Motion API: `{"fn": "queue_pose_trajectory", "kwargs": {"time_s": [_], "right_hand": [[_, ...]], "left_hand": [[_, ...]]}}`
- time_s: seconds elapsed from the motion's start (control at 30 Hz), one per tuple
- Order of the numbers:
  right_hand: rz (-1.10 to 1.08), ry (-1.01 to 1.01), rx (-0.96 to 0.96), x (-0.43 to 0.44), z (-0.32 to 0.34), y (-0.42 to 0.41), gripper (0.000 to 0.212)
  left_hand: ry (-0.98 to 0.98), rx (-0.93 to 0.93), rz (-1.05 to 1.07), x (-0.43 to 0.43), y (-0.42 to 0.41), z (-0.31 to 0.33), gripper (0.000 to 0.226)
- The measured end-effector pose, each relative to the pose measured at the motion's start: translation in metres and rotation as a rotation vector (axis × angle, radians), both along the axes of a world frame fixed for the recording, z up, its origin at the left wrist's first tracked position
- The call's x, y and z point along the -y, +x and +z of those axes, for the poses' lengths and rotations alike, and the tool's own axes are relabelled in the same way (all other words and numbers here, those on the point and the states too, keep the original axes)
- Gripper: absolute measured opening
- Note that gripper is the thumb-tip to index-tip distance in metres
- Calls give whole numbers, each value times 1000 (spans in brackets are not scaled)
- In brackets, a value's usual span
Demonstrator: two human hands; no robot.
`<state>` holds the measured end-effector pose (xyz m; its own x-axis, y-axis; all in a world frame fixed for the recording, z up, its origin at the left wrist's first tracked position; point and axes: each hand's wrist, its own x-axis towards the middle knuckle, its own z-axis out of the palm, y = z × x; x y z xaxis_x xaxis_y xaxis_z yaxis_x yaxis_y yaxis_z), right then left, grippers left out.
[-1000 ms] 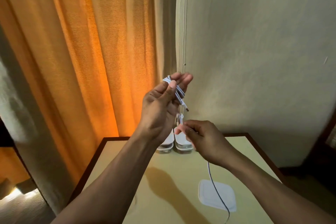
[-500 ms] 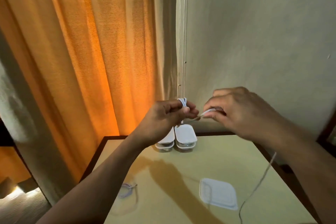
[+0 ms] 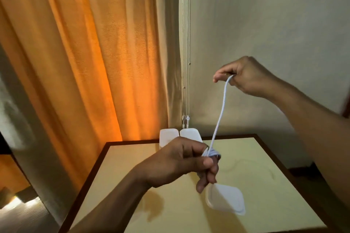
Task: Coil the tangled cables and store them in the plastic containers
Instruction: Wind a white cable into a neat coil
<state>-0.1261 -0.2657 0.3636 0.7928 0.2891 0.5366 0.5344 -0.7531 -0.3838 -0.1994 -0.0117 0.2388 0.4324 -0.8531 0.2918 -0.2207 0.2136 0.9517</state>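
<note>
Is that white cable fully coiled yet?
Only partly. The white cable has loops wound round the left hand, but a length stretches up to the right hand, which pinches it.

We see everything through one wide-angle camera worn on the person's head, facing forward and somewhat down toward the room corner where the orange curtain (image 3: 75, 62) meets the wall (image 3: 265, 24). The table (image 3: 265, 185) lies close beneath us, its near edge cut off by the frame's bottom. The left hand (image 3: 181, 162), the right hand (image 3: 248, 75) and the cable (image 3: 219, 115) between them sit near the lens, right of centre.
</note>
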Motion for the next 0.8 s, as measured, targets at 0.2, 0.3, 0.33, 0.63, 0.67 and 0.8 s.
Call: {"fn": "queue_pose_trajectory", "kwargs": {"time_s": [0.2,0.3,0.33,0.63,0.67,0.8], "right_hand": [[-13,-2,-293,-9,-95,6,26],[13,-155,-283,-50,-144,-17,25],[-6,-187,-247,-63,-153,-29,27],[-11,-288,117,-53,-89,-86,41],[18,-289,176,-47,-78,-87,42],[99,-314,278,-27,-40,-73,24]], "left_hand": [[-796,-579,41,2,14,37,20],[-1013,-728,305,7,42,49,25],[-989,-669,402,9,49,47,25],[-166,198,930,-18,70,15,21],[-94,211,855,-20,67,14,23],[220,343,511,-17,48,5,36]]}}
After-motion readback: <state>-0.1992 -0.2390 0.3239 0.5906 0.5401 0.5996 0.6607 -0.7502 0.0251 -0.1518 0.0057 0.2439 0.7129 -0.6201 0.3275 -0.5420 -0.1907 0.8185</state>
